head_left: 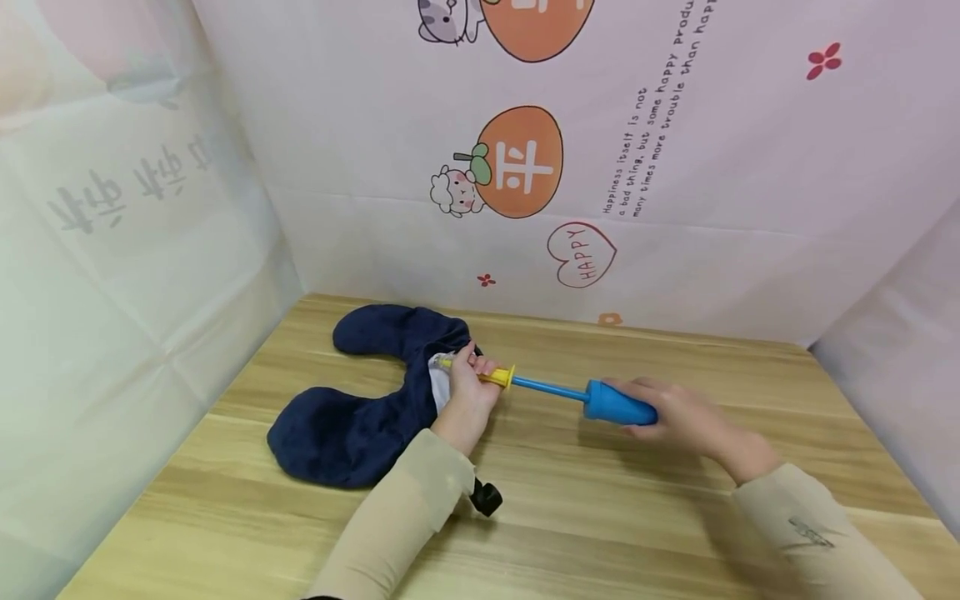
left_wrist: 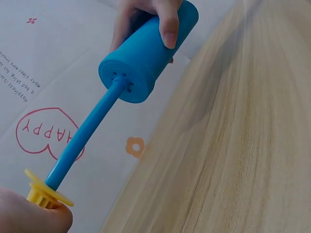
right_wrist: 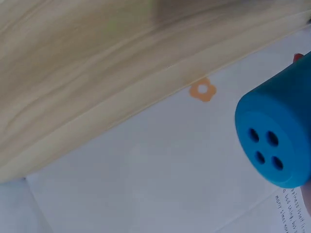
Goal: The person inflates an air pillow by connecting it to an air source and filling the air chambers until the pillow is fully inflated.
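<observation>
A blue hand pump (head_left: 618, 404) with a yellow end piece (head_left: 497, 377) is held between both hands. My right hand (head_left: 686, 417) grips its blue barrel, whose end with several round holes faces the right wrist view. The thin blue rod (left_wrist: 80, 138) stands well out of the barrel. My left hand (head_left: 472, 387) grips the yellow end at the inner white part (head_left: 440, 383) of a navy U-shaped neck pillow (head_left: 352, 433). A clear nozzle (head_left: 438, 362) shows by the left fingers, against the white part; its tip is hidden.
The pillow lies on a wood-grain table (head_left: 585, 517), its two arms toward the left. A black clip-like piece (head_left: 487, 498) sits beside the left sleeve. Printed white cloth (head_left: 375, 167) hangs behind the table and along both sides.
</observation>
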A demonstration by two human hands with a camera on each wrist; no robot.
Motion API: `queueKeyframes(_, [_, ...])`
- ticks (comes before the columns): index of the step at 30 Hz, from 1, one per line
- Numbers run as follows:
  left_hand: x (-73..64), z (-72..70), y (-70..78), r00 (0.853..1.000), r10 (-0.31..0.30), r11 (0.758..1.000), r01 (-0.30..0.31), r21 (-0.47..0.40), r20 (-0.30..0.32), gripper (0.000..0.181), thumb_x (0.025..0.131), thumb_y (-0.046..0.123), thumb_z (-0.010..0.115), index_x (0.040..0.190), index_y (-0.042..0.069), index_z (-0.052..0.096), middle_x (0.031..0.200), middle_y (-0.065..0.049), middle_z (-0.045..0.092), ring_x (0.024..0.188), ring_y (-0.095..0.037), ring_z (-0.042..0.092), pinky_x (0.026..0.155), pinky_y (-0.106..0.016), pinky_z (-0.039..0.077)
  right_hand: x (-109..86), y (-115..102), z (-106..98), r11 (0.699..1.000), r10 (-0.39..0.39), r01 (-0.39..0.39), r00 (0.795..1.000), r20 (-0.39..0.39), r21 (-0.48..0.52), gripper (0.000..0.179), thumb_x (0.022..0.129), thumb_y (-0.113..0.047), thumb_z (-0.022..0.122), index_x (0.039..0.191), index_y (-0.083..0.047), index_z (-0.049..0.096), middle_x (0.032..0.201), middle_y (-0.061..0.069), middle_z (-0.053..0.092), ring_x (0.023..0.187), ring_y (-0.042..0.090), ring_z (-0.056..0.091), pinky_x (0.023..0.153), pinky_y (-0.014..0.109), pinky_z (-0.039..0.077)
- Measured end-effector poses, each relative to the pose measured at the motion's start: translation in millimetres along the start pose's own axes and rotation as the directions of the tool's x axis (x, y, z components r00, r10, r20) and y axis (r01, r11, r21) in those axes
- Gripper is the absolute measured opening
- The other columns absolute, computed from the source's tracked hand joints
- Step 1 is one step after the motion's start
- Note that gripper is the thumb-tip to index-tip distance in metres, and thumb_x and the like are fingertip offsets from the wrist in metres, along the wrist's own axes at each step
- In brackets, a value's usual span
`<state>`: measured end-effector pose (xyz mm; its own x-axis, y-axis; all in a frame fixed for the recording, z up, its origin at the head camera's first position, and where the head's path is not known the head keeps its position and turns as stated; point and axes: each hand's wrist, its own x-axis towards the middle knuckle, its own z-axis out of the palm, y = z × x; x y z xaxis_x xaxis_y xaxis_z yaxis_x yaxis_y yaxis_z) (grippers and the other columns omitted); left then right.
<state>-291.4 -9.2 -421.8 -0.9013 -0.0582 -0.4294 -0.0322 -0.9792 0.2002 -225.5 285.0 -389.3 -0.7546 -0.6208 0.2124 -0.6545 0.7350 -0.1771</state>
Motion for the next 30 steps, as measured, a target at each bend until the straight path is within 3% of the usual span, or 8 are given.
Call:
queueKeyframes(6, [-8.4, 3.7, 2.5, 0.999, 0.035, 0.999, -0.035, -0.037, 0.000, 0.042, 0.108, 0.011, 0.046, 0.068, 0.014, 0.032, 0.053, 0.004, 0.027, 0.042, -0.008, 0.028, 0.054, -0.023, 0.028, 17.6, -14.6, 8.6, 0.999, 0.000, 0.000, 1.000, 0.003, -0.034, 0.068, 0.086, -0.022, 0.085, 0.146, -0.011, 0.056, 0.123, 0.017, 0.068, 0.101, 0.037, 0.069, 0.083, 0.057, 0.057])
queueKeyframes(14, [-12.8, 10.0, -3.1, 0.996, 0.085, 0.996, -0.085, -0.020, -0.009, 0.040, 0.107, 0.010, 0.045, 0.070, 0.014, 0.029, 0.056, 0.005, 0.024, 0.043, -0.007, 0.025, 0.051, -0.021, 0.026, 48.9, -39.0, 22.1, 0.999, -0.013, 0.011, 0.999, -0.048, -0.051, 0.069, 0.085, -0.022, 0.086, 0.146, -0.008, 0.057, 0.123, 0.018, 0.069, 0.100, 0.036, 0.071, 0.083, 0.055, 0.058])
queueKeyframes(21, [-11.6, 7.2, -5.1, 0.997, 0.079, 0.997, -0.079, -0.019, 0.010, 0.041, 0.107, 0.009, 0.042, 0.068, 0.015, 0.031, 0.057, 0.005, 0.025, 0.043, -0.006, 0.026, 0.048, -0.018, 0.026, 73.5, -54.4, 38.5, 0.994, -0.095, 0.088, 0.989, -0.114, -0.057, 0.073, 0.081, -0.020, 0.089, 0.144, -0.003, 0.058, 0.118, 0.020, 0.070, 0.096, 0.034, 0.072, 0.082, 0.050, 0.059])
queueKeyframes(30, [-8.0, 3.4, -1.8, 1.000, 0.030, 1.000, -0.030, -0.004, 0.002, 0.043, 0.107, 0.008, 0.043, 0.066, 0.014, 0.032, 0.054, 0.004, 0.026, 0.042, -0.007, 0.026, 0.047, -0.018, 0.027, 70.1, -50.9, 42.5, 0.995, -0.103, 0.102, 0.993, -0.063, -0.012, 0.073, 0.090, -0.026, 0.082, 0.152, -0.006, 0.049, 0.126, 0.018, 0.066, 0.104, 0.033, 0.069, 0.086, 0.051, 0.058])
